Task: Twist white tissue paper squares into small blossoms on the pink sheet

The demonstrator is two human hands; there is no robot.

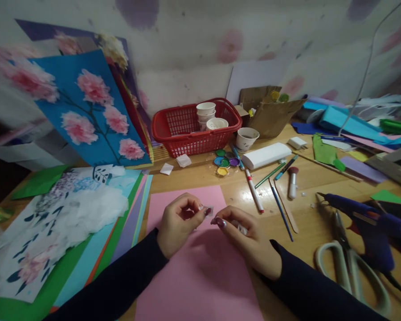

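Red basket (194,143) holds paper cups (206,108); wooden table (198,177) beneath, wall (187,58) behind; nearer, left hand (182,220) pinches film (210,211), right hand (252,243) clutches wad (242,228).

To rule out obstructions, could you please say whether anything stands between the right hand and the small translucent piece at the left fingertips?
Nothing visible does: only a gap separates the right hand from the small translucent piece pinched by the left hand, above the pink sheet.
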